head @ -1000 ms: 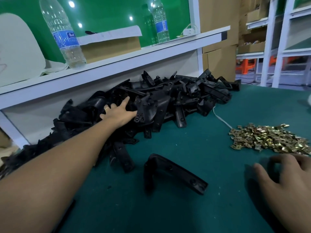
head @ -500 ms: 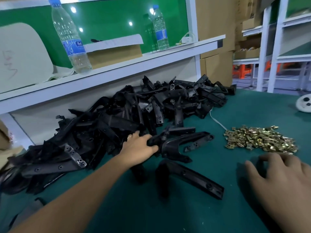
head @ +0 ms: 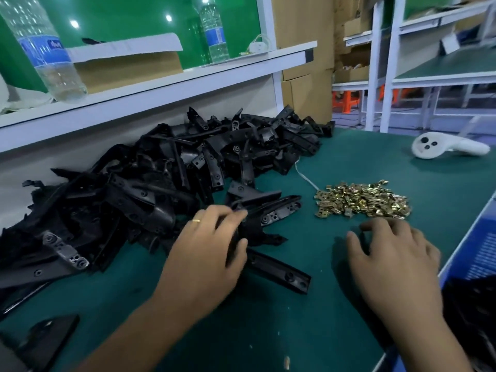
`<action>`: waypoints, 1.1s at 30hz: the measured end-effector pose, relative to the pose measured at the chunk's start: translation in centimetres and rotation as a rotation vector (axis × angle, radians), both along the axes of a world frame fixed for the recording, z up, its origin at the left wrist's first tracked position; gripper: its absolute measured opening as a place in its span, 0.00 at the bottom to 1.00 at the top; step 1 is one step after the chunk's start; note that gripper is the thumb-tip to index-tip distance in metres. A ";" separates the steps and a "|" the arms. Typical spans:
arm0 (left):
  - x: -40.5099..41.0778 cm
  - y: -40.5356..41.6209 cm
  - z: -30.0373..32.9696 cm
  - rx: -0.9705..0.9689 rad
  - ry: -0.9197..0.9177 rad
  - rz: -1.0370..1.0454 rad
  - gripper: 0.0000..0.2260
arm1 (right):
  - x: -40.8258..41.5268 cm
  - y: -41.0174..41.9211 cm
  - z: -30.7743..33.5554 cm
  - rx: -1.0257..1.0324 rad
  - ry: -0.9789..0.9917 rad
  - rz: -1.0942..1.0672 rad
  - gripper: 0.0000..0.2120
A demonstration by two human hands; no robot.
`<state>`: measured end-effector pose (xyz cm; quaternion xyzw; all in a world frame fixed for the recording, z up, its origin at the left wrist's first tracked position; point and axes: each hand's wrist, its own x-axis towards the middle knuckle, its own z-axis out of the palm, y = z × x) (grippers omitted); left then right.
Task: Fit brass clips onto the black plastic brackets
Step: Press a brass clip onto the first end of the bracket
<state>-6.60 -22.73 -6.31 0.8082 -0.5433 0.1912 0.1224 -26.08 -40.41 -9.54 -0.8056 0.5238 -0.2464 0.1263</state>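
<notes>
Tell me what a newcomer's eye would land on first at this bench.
First, the big heap of black plastic brackets along the back wall, spilling left across the green mat. Next, the shiny pile of brass clips to its right, with the right hand just in front of it. The left hand grips a bracket at the heap's near edge.

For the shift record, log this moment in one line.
left hand: gripping black bracket | right hand: open, near brass clips | clip fitted: none

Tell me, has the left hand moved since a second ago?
Yes. The left hand pulled back from the bracket pile toward the person, now gripping a bracket level with the brass clips.
</notes>
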 end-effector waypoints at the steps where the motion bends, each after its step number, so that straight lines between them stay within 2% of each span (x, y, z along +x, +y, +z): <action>1: -1.5 0.2 -0.7 0.010 -0.037 -0.014 0.23 | 0.0 0.1 -0.1 -0.017 0.010 0.000 0.17; 4: -4.7 0.3 -2.7 0.076 0.011 0.029 0.26 | 0.0 0.1 -0.3 -0.042 0.038 0.012 0.16; 8: -7.1 0.2 -2.6 0.071 0.223 0.020 0.21 | -0.2 -0.2 -0.4 -0.019 -0.028 -0.012 0.16; 12: -7.7 0.8 -1.4 0.126 0.462 -0.048 0.22 | -0.2 -0.2 -0.6 -0.017 -0.081 -0.014 0.16; 15: -6.3 1.4 -0.4 0.148 0.392 -0.078 0.16 | -0.3 -0.5 -0.7 -0.029 -0.029 0.008 0.18; 24: -6.6 1.4 -3.0 -0.059 0.315 -0.245 0.19 | 0.8 -1.5 -1.4 -0.071 0.224 0.225 0.26; 27: -6.6 1.5 -3.5 -0.110 0.320 -0.230 0.25 | 0.6 -1.4 -1.5 -0.095 0.200 0.236 0.24; 30: -5.9 1.8 -3.5 -0.127 0.302 -0.222 0.25 | 0.5 -0.8 -1.8 -0.166 0.139 0.215 0.19; 33: -6.2 1.9 -3.0 -0.198 0.395 -0.192 0.25 | 0.2 -0.7 -1.8 -0.200 0.080 0.155 0.16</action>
